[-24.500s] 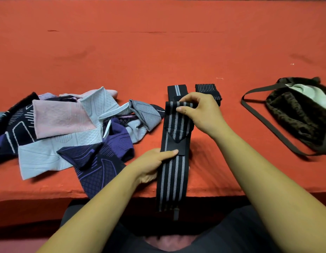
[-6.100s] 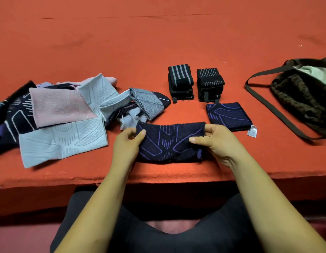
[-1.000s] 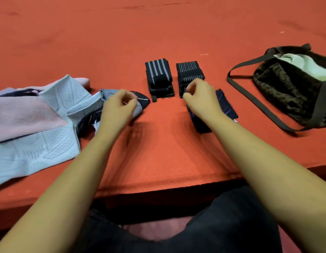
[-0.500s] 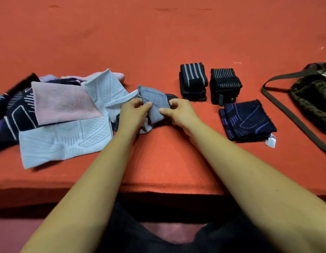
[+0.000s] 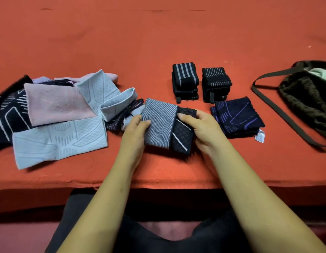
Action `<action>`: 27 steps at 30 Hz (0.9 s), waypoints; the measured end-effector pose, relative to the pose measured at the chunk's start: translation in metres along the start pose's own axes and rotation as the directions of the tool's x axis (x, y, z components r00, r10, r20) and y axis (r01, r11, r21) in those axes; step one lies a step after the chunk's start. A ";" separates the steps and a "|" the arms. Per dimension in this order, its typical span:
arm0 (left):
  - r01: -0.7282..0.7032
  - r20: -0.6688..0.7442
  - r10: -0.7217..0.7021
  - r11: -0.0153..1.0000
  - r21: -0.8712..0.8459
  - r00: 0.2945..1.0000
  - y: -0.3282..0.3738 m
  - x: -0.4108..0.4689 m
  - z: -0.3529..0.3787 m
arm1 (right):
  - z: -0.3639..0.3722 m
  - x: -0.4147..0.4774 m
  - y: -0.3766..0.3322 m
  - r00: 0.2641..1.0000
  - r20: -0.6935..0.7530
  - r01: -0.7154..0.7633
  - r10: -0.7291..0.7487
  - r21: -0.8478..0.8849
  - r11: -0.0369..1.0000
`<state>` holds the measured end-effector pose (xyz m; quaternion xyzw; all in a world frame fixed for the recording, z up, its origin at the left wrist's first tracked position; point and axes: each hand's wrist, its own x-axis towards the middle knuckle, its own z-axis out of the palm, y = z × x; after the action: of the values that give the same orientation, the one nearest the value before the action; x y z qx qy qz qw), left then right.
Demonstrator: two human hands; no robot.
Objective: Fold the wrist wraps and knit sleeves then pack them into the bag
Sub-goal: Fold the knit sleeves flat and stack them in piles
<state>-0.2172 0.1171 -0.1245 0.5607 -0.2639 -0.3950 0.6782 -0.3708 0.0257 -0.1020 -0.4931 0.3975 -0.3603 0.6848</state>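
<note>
Both of my hands hold a grey and dark knit sleeve (image 5: 162, 125) just above the red table. My left hand (image 5: 135, 131) grips its left edge and my right hand (image 5: 200, 127) pinches its dark right end. Two folded black wrist wraps (image 5: 185, 80) (image 5: 215, 83) stand side by side behind it. A folded navy sleeve (image 5: 236, 116) with a white tag lies to the right. A loose pile of sleeves sits at the left, with a pink one (image 5: 54, 103) on top and a light blue one (image 5: 58, 141) in front. The dark bag (image 5: 308, 99) lies at the far right.
The bag's long strap (image 5: 279, 108) loops out over the red table (image 5: 158, 39) toward the folded navy sleeve. The table's front edge (image 5: 158, 185) runs just above my lap. A pale green item (image 5: 321, 73) shows in the bag's mouth.
Both hands have lifted the grey and dark sleeve out of the pile and drawn it toward me and to the right. The view has shifted a little.
</note>
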 end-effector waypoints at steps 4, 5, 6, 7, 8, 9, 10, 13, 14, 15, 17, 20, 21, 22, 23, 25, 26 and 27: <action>-0.226 -0.194 0.309 0.906 0.357 0.931 0.004 -0.011 -0.001 | -0.012 -0.014 -0.011 0.953 -0.025 0.272 -0.303 -0.376 0.886; -0.293 -0.156 0.380 0.868 0.402 0.912 0.009 -0.014 0.002 | -0.013 -0.017 -0.015 0.937 -0.001 0.313 -0.351 -0.450 0.836; -0.338 -0.101 0.421 0.831 0.442 0.902 0.014 -0.017 0.005 | -0.014 -0.022 -0.020 0.922 0.035 0.351 -0.386 -0.499 0.793; -0.370 -0.047 0.443 0.798 0.476 0.895 0.018 -0.020 0.009 | -0.013 -0.026 -0.024 0.909 0.069 0.382 -0.411 -0.531 0.756; -0.393 -0.012 0.467 0.757 0.523 0.884 0.021 -0.022 0.012 | -0.013 -0.029 -0.028 0.899 0.098 0.407 -0.427 -0.549 0.730; -0.414 0.004 0.504 0.704 0.577 0.863 0.023 -0.024 0.015 | -0.013 -0.032 -0.031 0.892 0.125 0.426 -0.435 -0.555 0.714; -0.432 0.012 0.549 0.643 0.632 0.836 0.025 -0.025 0.017 | -0.013 -0.034 -0.034 0.884 0.157 0.447 -0.441 -0.561 0.697; -0.479 0.069 0.619 0.527 0.702 0.782 0.030 -0.027 0.022 | -0.011 -0.038 -0.037 0.853 0.270 0.518 -0.447 -0.551 0.655; -0.483 0.099 0.612 0.502 0.717 0.784 0.031 -0.028 0.024 | -0.011 -0.039 -0.038 0.847 0.286 0.528 -0.448 -0.542 0.654; -0.481 0.123 0.604 0.477 0.736 0.787 0.032 -0.028 0.026 | -0.011 -0.039 -0.037 0.847 0.284 0.529 -0.450 -0.541 0.654; -0.481 0.151 0.589 0.458 0.748 0.794 0.032 -0.030 0.029 | -0.011 -0.040 -0.035 0.847 0.267 0.525 -0.459 -0.552 0.648; -0.473 0.170 0.551 0.472 0.744 0.817 0.035 -0.036 0.033 | -0.010 -0.043 -0.032 0.826 0.261 0.551 -0.499 -0.556 0.622; -0.463 0.171 0.531 0.484 0.743 0.830 0.035 -0.036 0.033 | -0.009 -0.044 -0.030 0.816 0.262 0.565 -0.515 -0.552 0.613; -0.454 0.173 0.514 0.492 0.743 0.840 0.035 -0.036 0.034 | -0.009 -0.045 -0.029 0.804 0.266 0.580 -0.532 -0.548 0.602; -0.446 0.174 0.508 0.482 0.754 0.844 0.035 -0.037 0.034 | -0.008 -0.047 -0.028 0.789 0.272 0.599 -0.551 -0.541 0.590; -0.439 0.175 0.535 0.418 0.796 0.827 0.034 -0.037 0.036 | -0.006 -0.051 -0.022 0.755 0.285 0.639 -0.590 -0.517 0.569; -0.431 0.164 0.550 0.401 0.809 0.819 0.035 -0.038 0.038 | -0.004 -0.053 -0.019 0.741 0.281 0.655 -0.610 -0.500 0.566; -0.413 0.137 0.550 0.416 0.810 0.824 0.036 -0.038 0.038 | -0.003 -0.055 -0.017 0.732 0.261 0.664 -0.629 -0.480 0.574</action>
<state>-0.2602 0.1301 -0.0779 0.7341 -0.5122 0.0266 0.4450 -0.3986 0.0691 -0.0761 -0.7871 0.2536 -0.4413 0.3484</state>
